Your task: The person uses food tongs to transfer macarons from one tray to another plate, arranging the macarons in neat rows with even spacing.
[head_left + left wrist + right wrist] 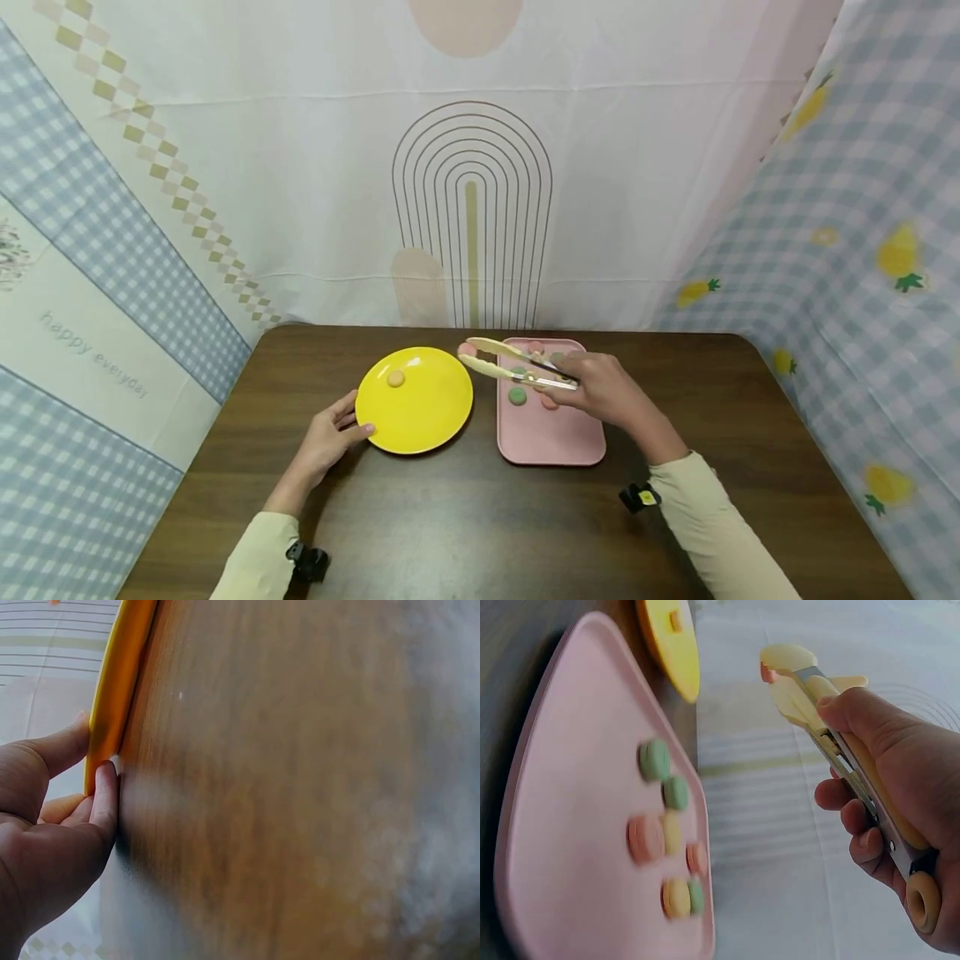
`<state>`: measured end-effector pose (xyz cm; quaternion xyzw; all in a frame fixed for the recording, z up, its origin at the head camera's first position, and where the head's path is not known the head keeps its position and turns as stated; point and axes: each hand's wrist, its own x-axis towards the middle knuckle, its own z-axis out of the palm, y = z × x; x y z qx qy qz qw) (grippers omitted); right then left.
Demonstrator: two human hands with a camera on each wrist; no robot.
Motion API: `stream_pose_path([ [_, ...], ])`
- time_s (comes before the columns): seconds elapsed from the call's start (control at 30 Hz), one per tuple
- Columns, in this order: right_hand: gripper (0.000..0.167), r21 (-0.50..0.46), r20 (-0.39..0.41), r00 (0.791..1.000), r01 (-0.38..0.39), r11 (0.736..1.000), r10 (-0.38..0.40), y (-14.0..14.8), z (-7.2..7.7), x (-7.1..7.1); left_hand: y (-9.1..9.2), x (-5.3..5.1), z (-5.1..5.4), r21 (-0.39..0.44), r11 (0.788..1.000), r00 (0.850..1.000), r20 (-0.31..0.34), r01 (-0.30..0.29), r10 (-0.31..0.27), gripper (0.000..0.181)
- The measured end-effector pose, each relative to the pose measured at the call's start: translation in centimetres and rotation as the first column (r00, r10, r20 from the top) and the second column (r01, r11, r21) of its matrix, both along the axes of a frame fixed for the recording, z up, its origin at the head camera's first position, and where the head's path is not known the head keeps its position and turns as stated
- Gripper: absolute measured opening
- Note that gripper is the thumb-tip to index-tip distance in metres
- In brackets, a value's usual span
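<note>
My right hand (600, 387) (907, 787) grips a pair of tongs (543, 375) (862, 776) with pale yellow tips. Between the tips is a pink macaron (467, 349) (767, 673), held in the air between the plate and the tray. Thumb and fingers of my left hand (330, 437) (56, 802) hold the rim of the yellow plate (427, 417) (112, 697) at its left side. One light orange macaron (396, 378) lies on that plate. Pink, green and yellow macarons lie on the pink tray (551, 446) (577, 787), under and around the tongs in the head view.
The plate and tray stand side by side on a dark wooden table (450, 525). Behind the table hangs a white patterned cloth (322, 183), with blue checked cloth (862, 317) along the right side. Each wrist wears a small black camera.
</note>
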<state>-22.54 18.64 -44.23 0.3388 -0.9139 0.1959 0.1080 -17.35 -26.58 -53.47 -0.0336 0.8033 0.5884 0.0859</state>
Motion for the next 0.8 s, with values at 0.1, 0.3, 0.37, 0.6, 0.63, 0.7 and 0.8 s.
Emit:
stream_pose_path([
  [0.1,0.023,-0.013,0.035,0.998,-0.053,0.999,0.054,-2.1,-0.1,-0.9,0.0,0.0,-0.1,-0.004,1.000,1.000,-0.001,-0.005,0.005,0.082],
  [0.3,0.022,0.002,0.039,0.995,-0.091,0.996,0.091,-5.5,-1.5,-2.1,-0.1,-0.2,0.0,-0.019,1.000,1.000,-0.012,-0.015,0.015,0.082],
  [0.37,0.020,0.013,0.050,0.995,-0.089,0.996,0.089,-6.5,-2.1,-2.4,0.0,-0.2,0.0,-0.024,1.000,1.000,-0.010,-0.014,0.014,0.082],
  [0.6,0.026,0.034,0.117,0.990,-0.085,0.996,0.080,-8.5,-4.0,-3.6,0.2,-0.5,0.1,-0.031,0.999,1.000,-0.012,-0.010,0.010,0.082],
  [0.63,0.027,0.036,0.122,0.989,-0.082,0.996,0.077,-8.5,-4.2,-3.6,0.3,-0.4,0.1,-0.030,0.999,1.000,-0.014,-0.013,0.012,0.082],
  [0.7,0.027,0.039,0.131,0.989,-0.078,0.996,0.072,-8.6,-4.6,-3.7,0.6,-0.2,0.1,-0.030,0.999,1.000,-0.012,-0.015,0.015,0.083],
  [0.8,0.031,0.051,0.151,0.986,-0.074,0.996,0.065,-8.6,-5.2,-3.8,0.9,0.1,0.1,-0.028,0.999,1.000,-0.011,-0.025,0.024,0.083],
])
